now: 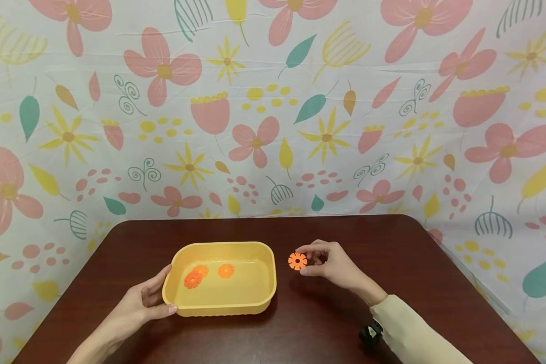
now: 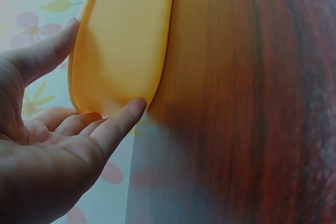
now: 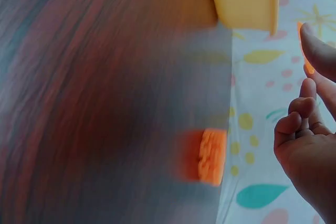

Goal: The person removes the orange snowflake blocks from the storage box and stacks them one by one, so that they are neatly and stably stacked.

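A yellow plastic tub (image 1: pixel 219 306) stands on the table with three orange notched discs (image 1: pixel 226 271) in it, two of them overlapping at the left. My left hand (image 1: pixel 134 307) grips the tub's left end, its thumb at the near corner of the rim; the left wrist view shows the fingers spread along the tub's end (image 2: pixel 126 45). Just right of the tub, my right hand (image 1: pixel 329 263) pinches another orange notched disc (image 1: pixel 292 261) at its edge between thumb and fingertips. This disc (image 3: pixel 304 51) appears edge-on in the right wrist view.
A stack of orange notched pieces (image 3: pixel 212 157) stands on the table in the right wrist view; the right hand hides it from the head view. The dark brown table (image 1: pixel 346 333) ends at a floral cloth (image 1: pixel 273 101). A black device (image 1: pixel 371 333) is on the right wrist.
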Available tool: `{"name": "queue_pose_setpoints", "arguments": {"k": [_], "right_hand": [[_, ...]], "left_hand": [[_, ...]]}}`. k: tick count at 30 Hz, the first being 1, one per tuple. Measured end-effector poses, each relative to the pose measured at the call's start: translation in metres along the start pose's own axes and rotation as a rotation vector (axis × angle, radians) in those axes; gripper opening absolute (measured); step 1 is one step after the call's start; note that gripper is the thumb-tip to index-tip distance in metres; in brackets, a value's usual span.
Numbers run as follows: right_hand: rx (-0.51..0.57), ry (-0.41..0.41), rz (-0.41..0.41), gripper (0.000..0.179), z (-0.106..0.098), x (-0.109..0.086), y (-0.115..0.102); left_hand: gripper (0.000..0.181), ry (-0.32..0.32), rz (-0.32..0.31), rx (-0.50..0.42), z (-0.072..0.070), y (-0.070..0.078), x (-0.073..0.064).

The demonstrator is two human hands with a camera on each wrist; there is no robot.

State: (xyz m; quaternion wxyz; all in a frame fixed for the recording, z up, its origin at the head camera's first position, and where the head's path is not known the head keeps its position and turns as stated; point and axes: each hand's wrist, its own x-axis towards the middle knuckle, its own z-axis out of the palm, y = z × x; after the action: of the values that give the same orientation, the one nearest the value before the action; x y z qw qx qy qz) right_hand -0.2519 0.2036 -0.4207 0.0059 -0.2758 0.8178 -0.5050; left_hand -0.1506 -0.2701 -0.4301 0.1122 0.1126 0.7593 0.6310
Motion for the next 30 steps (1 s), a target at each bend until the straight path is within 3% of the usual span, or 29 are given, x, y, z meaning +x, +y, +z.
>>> {"name": "queue_pose_setpoints", "arguments": {"k": [4,12,30], "right_hand": [[-0.027,0.032,0.05,0.038,-0.009,-0.007,0.008],[-0.018,0.076,0.073,0.038,-0.024,-0.015,0.027],[-0.077,0.078,0.091,0.04,-0.05,-0.028,0.05]], "left_hand": [[0.097,0.002,0.002,0.005,0.0,0.0,0.0],[0.097,0.006,0.003,0.011,0.0,0.001,0.0],[0.098,-0.011,0.001,-0.001,-0.002,0.0,0.001]]}}
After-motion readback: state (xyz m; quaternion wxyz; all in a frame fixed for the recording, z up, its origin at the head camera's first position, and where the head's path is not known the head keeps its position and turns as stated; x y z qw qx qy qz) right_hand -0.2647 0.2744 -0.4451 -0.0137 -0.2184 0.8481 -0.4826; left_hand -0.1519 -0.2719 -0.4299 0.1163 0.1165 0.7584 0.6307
